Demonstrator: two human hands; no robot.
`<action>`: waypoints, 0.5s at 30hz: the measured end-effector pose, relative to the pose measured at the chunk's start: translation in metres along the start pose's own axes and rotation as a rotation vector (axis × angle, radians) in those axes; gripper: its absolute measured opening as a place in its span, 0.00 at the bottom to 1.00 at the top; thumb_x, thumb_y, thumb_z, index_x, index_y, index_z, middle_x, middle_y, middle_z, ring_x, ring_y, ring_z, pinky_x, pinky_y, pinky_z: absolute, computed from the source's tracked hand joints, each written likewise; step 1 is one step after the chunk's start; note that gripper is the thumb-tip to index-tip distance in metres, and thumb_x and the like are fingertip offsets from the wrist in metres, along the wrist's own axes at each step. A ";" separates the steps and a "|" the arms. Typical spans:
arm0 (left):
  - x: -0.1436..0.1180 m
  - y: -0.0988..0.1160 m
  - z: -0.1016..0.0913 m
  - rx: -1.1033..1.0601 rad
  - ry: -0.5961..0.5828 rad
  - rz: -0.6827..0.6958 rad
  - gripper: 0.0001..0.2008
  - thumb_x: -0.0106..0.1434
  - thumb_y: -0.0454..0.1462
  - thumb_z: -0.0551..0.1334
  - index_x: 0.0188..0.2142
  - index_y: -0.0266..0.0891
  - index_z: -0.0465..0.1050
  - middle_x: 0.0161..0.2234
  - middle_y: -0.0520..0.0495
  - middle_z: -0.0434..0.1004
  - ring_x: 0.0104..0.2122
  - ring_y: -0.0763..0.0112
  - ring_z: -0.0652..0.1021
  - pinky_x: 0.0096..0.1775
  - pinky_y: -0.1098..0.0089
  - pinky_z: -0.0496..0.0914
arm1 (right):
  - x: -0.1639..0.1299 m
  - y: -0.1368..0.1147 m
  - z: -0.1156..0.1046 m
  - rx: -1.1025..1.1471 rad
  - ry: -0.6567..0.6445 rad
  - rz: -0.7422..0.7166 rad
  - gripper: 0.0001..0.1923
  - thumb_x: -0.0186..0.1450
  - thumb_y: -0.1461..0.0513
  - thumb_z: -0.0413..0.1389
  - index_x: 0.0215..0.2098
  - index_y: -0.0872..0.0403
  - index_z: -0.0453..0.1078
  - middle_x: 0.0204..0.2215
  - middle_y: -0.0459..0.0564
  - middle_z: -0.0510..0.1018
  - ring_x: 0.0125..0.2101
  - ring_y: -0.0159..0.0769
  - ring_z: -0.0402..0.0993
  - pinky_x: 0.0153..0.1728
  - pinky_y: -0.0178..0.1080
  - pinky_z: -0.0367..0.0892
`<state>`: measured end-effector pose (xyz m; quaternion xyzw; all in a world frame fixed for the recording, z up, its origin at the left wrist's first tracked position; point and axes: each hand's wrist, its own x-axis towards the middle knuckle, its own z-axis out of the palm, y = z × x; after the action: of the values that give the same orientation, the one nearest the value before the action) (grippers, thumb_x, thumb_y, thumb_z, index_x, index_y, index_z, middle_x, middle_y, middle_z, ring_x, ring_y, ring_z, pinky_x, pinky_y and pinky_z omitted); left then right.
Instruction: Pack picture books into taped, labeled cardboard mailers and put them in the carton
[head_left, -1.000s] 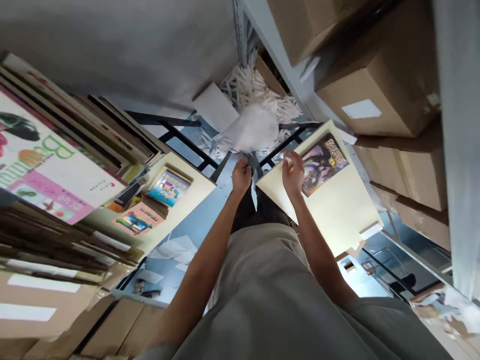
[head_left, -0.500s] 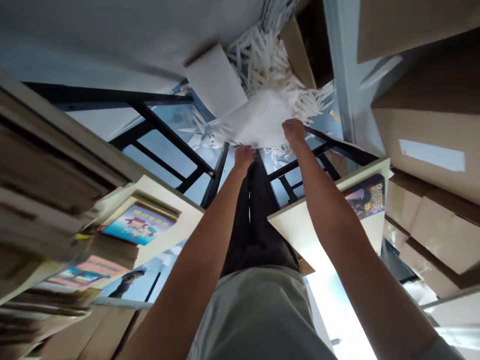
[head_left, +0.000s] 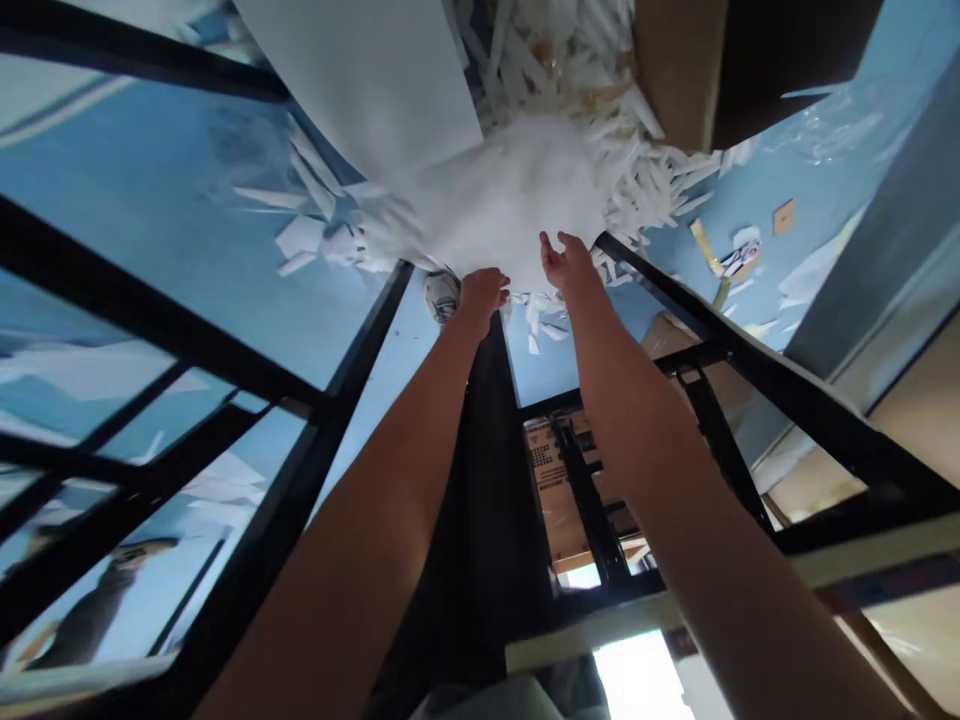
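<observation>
A broad white sheet (head_left: 517, 190), blurred and paper-like, lies over a heap of white paper strips (head_left: 645, 190) on the floor. My left hand (head_left: 484, 290) is at the sheet's near edge, fingers loosely bent and slightly apart, with nothing visible in them. To its right, my right hand (head_left: 566, 260) hovers over or just at the same edge, thumb and fingers spread. Whether either hand touches the sheet cannot be made out. A shoe (head_left: 442, 296) shows beside my left hand. Behind the sheet, a flat white panel (head_left: 382, 80) leans at the upper left.
Black metal frames (head_left: 352, 350) stand on both sides of my legs. A cardboard box (head_left: 679, 70) lies beyond the strips at the upper right. Scraps (head_left: 739, 250) litter the blue floor (head_left: 217, 240). A printed carton (head_left: 551, 490) sits below the right frame.
My view has moved lower and closer to the floor. Both hands were closed at the white sheet's edges; now their fingers are apart. Side tables with books have mostly left view.
</observation>
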<state>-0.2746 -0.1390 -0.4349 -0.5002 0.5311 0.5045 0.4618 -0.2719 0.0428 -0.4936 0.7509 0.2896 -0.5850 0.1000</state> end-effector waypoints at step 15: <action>0.023 -0.034 0.005 -0.186 0.018 -0.111 0.04 0.77 0.33 0.69 0.42 0.43 0.80 0.46 0.43 0.92 0.43 0.65 0.89 0.51 0.64 0.83 | 0.028 0.006 0.004 0.007 0.066 -0.106 0.11 0.77 0.57 0.60 0.35 0.46 0.69 0.36 0.44 0.85 0.52 0.32 0.90 0.50 0.32 0.85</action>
<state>-0.2428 -0.1353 -0.4604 -0.5741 0.4576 0.5208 0.4356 -0.2679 0.0450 -0.5218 0.7538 0.3303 -0.5652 0.0567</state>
